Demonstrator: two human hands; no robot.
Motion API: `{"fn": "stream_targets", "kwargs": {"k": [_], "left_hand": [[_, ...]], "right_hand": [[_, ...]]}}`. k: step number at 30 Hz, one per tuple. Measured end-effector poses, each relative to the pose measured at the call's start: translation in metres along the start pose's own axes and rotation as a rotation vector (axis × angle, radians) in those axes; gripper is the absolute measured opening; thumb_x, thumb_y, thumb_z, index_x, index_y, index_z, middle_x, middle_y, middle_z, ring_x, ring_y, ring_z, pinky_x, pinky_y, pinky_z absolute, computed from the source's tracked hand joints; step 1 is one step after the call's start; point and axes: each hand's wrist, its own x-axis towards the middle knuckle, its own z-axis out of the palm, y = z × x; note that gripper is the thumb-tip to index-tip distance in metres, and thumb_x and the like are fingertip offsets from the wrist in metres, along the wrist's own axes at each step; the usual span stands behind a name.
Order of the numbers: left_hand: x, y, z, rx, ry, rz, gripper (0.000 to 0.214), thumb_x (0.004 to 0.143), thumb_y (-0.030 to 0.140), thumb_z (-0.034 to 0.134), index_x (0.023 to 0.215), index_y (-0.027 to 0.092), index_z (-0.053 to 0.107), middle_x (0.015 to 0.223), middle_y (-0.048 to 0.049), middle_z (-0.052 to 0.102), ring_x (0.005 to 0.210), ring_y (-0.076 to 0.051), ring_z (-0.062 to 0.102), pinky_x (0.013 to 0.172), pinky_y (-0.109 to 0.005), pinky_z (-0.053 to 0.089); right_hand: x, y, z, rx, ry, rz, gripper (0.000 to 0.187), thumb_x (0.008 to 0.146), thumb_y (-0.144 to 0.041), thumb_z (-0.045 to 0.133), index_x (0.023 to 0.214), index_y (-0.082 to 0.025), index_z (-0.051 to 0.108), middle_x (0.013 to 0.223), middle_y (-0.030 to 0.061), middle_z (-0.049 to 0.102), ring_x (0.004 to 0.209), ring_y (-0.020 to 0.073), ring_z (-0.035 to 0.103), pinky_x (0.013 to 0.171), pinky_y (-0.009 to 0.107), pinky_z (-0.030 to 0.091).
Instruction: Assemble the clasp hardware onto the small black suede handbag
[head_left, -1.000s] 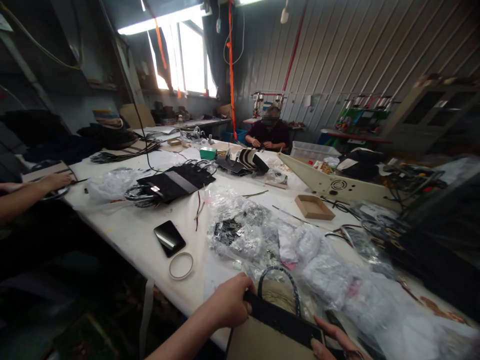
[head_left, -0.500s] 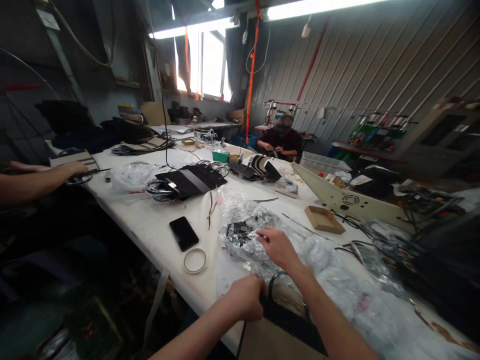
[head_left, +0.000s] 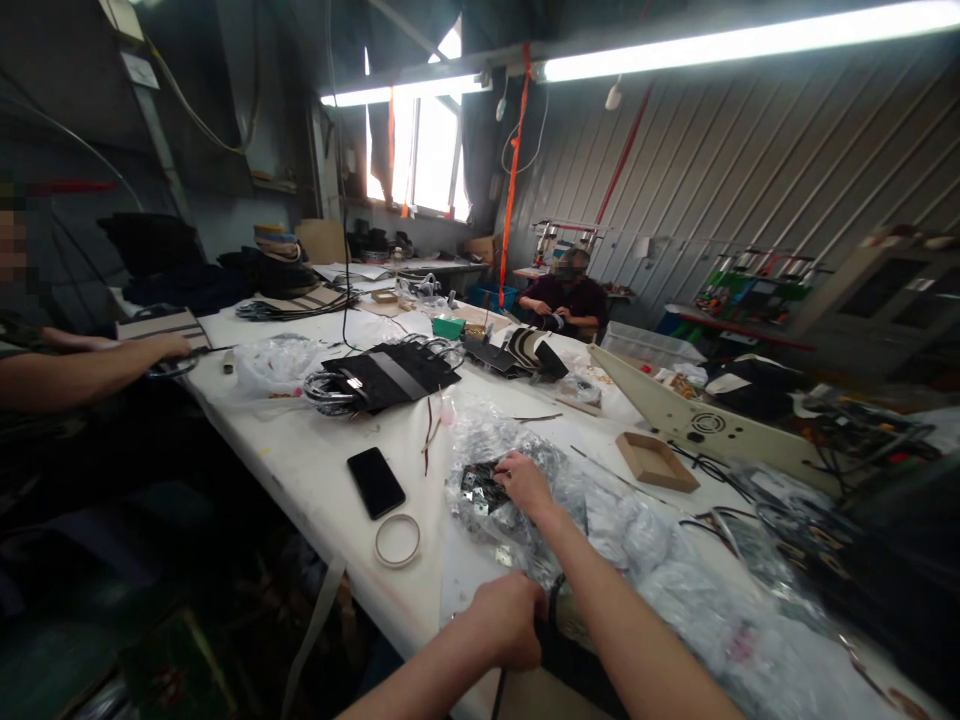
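My right hand (head_left: 523, 482) reaches into an open clear plastic bag (head_left: 551, 440), its bent fingertips down among small shiny metal plates (head_left: 480, 490). Whatever those fingertips pinch is too small to make out. Closer to me, my left hand (head_left: 510, 615) is closed on the upper edge of a handbag (head_left: 574, 665) with a dark band and a beige body. A dark loop handle (head_left: 556, 600) rises from it, partly behind my right forearm. Most of the handbag lies below the picture's edge.
A phone (head_left: 375, 482) and a tape roll (head_left: 397, 541) lie left of the plates. Black bags (head_left: 397, 375), a cardboard tray (head_left: 655, 462) and crumpled plastic (head_left: 720, 590) surround the work area. One co-worker's arm (head_left: 90, 370) shows at left; another person (head_left: 566, 295) sits across the table.
My right hand has moved slightly left, deeper into the metal plates, some of which now lie differently. My left hand keeps its hold on the handbag. The view has tilted up slightly.
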Motion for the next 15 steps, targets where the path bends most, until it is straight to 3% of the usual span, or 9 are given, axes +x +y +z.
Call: {"fn": "stream_targets", "kwargs": {"k": [3, 7, 15], "left_hand": [[-0.001, -0.001, -0.001, 0.0, -0.005, 0.026, 0.053, 0.057, 0.012, 0.074, 0.107, 0.029, 0.081, 0.127, -0.011, 0.077, 0.113, -0.044, 0.076, 0.096, -0.048, 0.063], [-0.003, -0.003, -0.002, 0.019, 0.006, 0.051, 0.054, 0.059, 0.014, 0.075, 0.11, 0.03, 0.082, 0.128, -0.0101, 0.077, 0.112, -0.042, 0.076, 0.096, -0.048, 0.062], [-0.003, -0.001, -0.003, 0.045, -0.014, 0.055, 0.054, 0.058, 0.016, 0.075, 0.11, 0.031, 0.081, 0.128, -0.0076, 0.076, 0.11, -0.039, 0.076, 0.092, -0.044, 0.062]], "right_hand": [[-0.001, 0.002, -0.002, 0.004, -0.005, -0.014, 0.017, 0.099, -0.025, 0.071, 0.098, -0.026, 0.088, 0.118, 0.0044, 0.081, 0.102, 0.0203, 0.073, 0.085, 0.028, 0.048], [0.0, 0.002, -0.003, 0.014, -0.018, -0.032, 0.025, 0.099, -0.022, 0.071, 0.116, -0.03, 0.087, 0.13, 0.0033, 0.08, 0.111, 0.0206, 0.073, 0.087, 0.027, 0.048], [-0.001, -0.008, -0.01, 0.062, -0.006, -0.025, 0.018, 0.091, -0.017, 0.075, 0.095, -0.027, 0.089, 0.118, 0.0036, 0.082, 0.102, 0.0194, 0.074, 0.084, 0.026, 0.047]]}}
